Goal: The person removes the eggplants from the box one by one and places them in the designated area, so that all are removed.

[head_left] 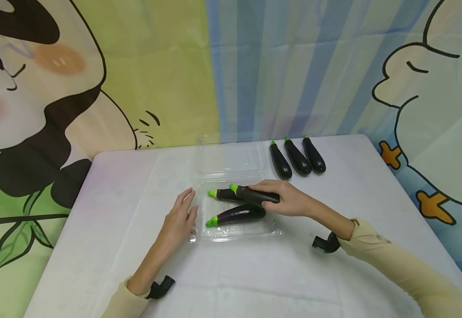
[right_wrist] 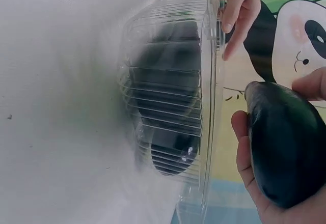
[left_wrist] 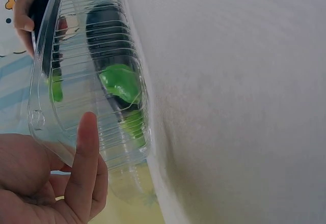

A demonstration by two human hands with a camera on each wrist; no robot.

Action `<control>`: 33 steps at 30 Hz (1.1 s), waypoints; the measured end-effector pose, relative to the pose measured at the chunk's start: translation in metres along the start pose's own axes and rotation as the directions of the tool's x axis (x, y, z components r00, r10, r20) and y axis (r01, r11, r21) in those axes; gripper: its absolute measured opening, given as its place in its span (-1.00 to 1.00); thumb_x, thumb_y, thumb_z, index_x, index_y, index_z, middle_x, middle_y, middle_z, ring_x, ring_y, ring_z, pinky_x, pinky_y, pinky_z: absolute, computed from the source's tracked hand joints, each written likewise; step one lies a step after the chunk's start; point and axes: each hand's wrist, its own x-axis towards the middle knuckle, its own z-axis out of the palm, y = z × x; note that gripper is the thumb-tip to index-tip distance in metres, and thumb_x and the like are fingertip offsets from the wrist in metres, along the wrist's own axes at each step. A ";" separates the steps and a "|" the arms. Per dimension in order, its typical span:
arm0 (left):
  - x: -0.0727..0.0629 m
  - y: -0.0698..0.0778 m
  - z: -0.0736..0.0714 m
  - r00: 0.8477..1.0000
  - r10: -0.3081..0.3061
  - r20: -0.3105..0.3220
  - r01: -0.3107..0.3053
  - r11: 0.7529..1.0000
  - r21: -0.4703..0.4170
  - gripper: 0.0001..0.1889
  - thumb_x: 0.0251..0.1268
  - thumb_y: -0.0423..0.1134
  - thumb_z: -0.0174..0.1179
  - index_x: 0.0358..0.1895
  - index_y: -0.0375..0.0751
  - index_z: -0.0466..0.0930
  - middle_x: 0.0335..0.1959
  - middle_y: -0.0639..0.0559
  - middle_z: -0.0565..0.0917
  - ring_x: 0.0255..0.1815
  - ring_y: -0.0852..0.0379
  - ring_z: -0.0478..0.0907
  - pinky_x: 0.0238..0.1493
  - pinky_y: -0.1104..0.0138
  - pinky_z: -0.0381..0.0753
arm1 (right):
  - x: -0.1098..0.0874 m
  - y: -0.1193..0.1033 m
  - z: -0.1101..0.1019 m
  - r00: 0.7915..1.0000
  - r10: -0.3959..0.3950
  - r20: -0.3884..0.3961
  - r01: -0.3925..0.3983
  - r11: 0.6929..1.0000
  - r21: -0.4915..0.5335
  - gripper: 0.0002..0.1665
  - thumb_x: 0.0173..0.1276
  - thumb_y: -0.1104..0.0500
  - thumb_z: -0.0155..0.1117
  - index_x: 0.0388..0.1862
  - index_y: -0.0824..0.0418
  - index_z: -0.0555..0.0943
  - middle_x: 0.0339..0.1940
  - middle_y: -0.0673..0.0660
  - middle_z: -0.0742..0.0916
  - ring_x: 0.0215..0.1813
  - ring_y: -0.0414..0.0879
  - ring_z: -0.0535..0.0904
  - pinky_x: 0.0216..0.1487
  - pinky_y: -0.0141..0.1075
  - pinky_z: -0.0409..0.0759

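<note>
No lettering, label, brand, number or sign can be read anywhere: none on the glossy dark-purple eggplant with a bright green stem end in the right hand, none on the clear ribbed plastic clamshell box below that grip, none on the cartoon-printed, striped cloth backdrop beyond it.

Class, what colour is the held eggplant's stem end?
The stem end is bright green, clearest in the head view.

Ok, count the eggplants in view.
6. Two eggplants lie in the clear container; one is in the right hand; three lie on the table, right of the open lid. No others show.
</note>
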 end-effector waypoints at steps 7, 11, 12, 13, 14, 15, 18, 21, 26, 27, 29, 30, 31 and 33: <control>0.000 -0.001 -0.001 1.000 -0.004 0.008 0.004 1.000 -0.004 -0.42 0.49 -0.24 0.01 0.50 -0.23 0.12 0.53 0.05 0.14 -0.59 0.27 0.48 -0.57 0.44 0.51 | -0.011 0.005 -0.001 0.998 0.044 -0.034 -0.042 0.998 0.056 -0.39 0.25 0.21 0.17 0.33 0.10 0.50 0.20 0.18 0.66 -0.15 -0.13 0.54 -0.25 -0.39 0.51; 0.000 0.000 -0.002 1.000 -0.006 0.006 0.006 1.000 0.002 -0.42 0.49 -0.24 0.01 0.50 -0.23 0.12 0.53 0.04 0.14 -0.59 0.27 0.48 -0.57 0.44 0.51 | -0.018 0.007 0.000 0.996 0.088 -0.031 -0.084 0.990 0.114 -0.42 0.31 0.18 0.23 0.34 0.06 0.49 0.24 0.18 0.64 -0.15 -0.11 0.53 -0.27 -0.39 0.51; 0.000 0.000 -0.002 1.000 -0.006 0.006 0.006 1.000 0.004 -0.42 0.49 -0.24 0.00 0.50 -0.23 0.12 0.53 0.04 0.14 -0.59 0.27 0.48 -0.57 0.45 0.51 | -0.020 0.008 0.000 0.995 0.091 -0.031 -0.087 0.988 0.127 -0.42 0.33 0.17 0.23 0.35 0.05 0.47 0.26 0.18 0.62 -0.14 -0.10 0.53 -0.26 -0.38 0.51; 0.000 0.000 -0.002 1.000 -0.008 0.006 0.008 1.000 0.005 -0.42 0.49 -0.24 0.00 0.50 -0.23 0.12 0.53 0.04 0.14 -0.59 0.27 0.48 -0.57 0.45 0.51 | -0.022 0.009 0.000 0.995 0.095 -0.032 -0.090 0.986 0.138 -0.42 0.36 0.17 0.23 0.37 0.05 0.46 0.28 0.19 0.61 -0.13 -0.09 0.52 -0.25 -0.38 0.51; -0.001 0.000 -0.002 1.000 -0.008 0.006 0.008 1.000 0.005 -0.42 0.49 -0.23 0.00 0.50 -0.22 0.12 0.53 0.04 0.14 -0.59 0.28 0.48 -0.57 0.45 0.50 | -0.024 0.009 0.000 0.995 0.097 -0.034 -0.091 0.985 0.147 -0.42 0.38 0.16 0.22 0.39 0.05 0.44 0.30 0.19 0.59 -0.10 -0.08 0.52 -0.22 -0.37 0.50; -0.001 0.000 -0.001 1.000 -0.010 0.006 0.010 1.000 0.003 -0.42 0.49 -0.23 0.00 0.50 -0.22 0.12 0.53 0.05 0.14 -0.59 0.28 0.48 -0.57 0.44 0.50 | -0.026 0.010 0.000 0.994 0.100 -0.037 -0.093 0.984 0.149 -0.42 0.41 0.15 0.19 0.41 0.04 0.41 0.33 0.19 0.56 -0.07 -0.08 0.51 -0.20 -0.37 0.49; -0.001 0.000 -0.001 1.000 -0.009 0.006 0.009 1.000 0.002 -0.42 0.49 -0.23 0.00 0.50 -0.23 0.12 0.53 0.05 0.14 -0.59 0.28 0.48 -0.56 0.44 0.50 | -0.030 0.011 0.000 0.994 0.101 -0.048 -0.091 0.981 0.171 -0.41 0.49 0.16 0.09 0.47 0.08 0.32 0.41 0.24 0.48 -0.03 -0.07 0.49 -0.15 -0.35 0.48; -0.001 0.000 -0.001 1.000 -0.008 0.006 0.008 1.000 0.001 -0.43 0.49 -0.23 0.00 0.50 -0.23 0.13 0.53 0.05 0.14 -0.59 0.28 0.48 -0.56 0.45 0.50 | -0.035 0.013 -0.001 0.991 0.119 -0.068 -0.104 0.975 0.198 -0.41 0.53 0.18 0.01 0.50 0.10 0.25 0.45 0.27 0.41 -0.01 -0.05 0.49 -0.15 -0.34 0.50; -0.001 0.000 0.000 1.000 -0.018 0.014 0.018 1.000 -0.009 -0.42 0.49 -0.23 0.00 0.50 -0.22 0.12 0.53 0.06 0.13 -0.59 0.27 0.48 -0.57 0.44 0.50 | -0.040 0.019 -0.003 0.981 0.161 -0.107 -0.134 0.965 0.225 -0.40 0.54 0.19 -0.02 0.52 0.08 0.22 0.46 0.29 0.40 0.01 -0.01 0.51 -0.18 -0.33 0.55; -0.001 0.000 0.000 1.000 -0.018 0.014 0.018 1.000 -0.011 -0.42 0.49 -0.23 0.00 0.50 -0.21 0.12 0.53 0.06 0.13 -0.59 0.27 0.48 -0.57 0.44 0.51 | -0.041 0.020 -0.004 0.979 0.169 -0.112 -0.140 0.964 0.227 -0.40 0.54 0.19 -0.02 0.52 0.08 0.22 0.45 0.29 0.40 0.00 0.00 0.52 -0.19 -0.33 0.56; -0.001 -0.001 0.000 1.000 -0.012 0.012 0.012 1.000 -0.014 -0.42 0.49 -0.23 0.00 0.50 -0.22 0.12 0.53 0.05 0.13 -0.59 0.28 0.49 -0.58 0.44 0.51 | -0.042 0.023 -0.004 0.976 0.180 -0.123 -0.150 0.963 0.224 -0.40 0.53 0.19 0.00 0.52 0.08 0.23 0.43 0.31 0.43 -0.03 0.01 0.53 -0.21 -0.33 0.57; -0.001 -0.001 0.000 1.000 -0.009 0.009 0.009 1.000 -0.016 -0.42 0.49 -0.23 0.00 0.50 -0.23 0.12 0.53 0.05 0.14 -0.60 0.28 0.49 -0.58 0.43 0.50 | -0.042 0.024 -0.005 0.974 0.185 -0.128 -0.154 0.962 0.224 -0.39 0.52 0.19 0.01 0.51 0.08 0.23 0.41 0.33 0.45 -0.07 0.02 0.53 -0.24 -0.33 0.57; -0.001 -0.001 0.001 1.000 -0.005 0.005 0.005 1.000 -0.018 -0.43 0.49 -0.23 0.00 0.50 -0.23 0.13 0.53 0.06 0.14 -0.60 0.28 0.49 -0.58 0.43 0.50 | -0.043 0.025 -0.005 0.973 0.190 -0.134 -0.158 0.962 0.224 -0.39 0.51 0.20 0.03 0.51 0.08 0.24 0.39 0.33 0.46 -0.08 0.03 0.52 -0.26 -0.33 0.57; -0.001 -0.001 0.001 1.000 0.003 0.002 -0.003 1.000 -0.019 -0.43 0.50 -0.23 -0.02 0.49 -0.23 0.13 0.53 0.05 0.15 -0.61 0.29 0.49 -0.59 0.43 0.50 | -0.045 0.026 -0.005 0.967 0.206 -0.150 -0.170 0.960 0.223 -0.38 0.49 0.20 0.07 0.50 0.08 0.27 0.35 0.34 0.50 -0.12 0.03 0.52 -0.30 -0.34 0.56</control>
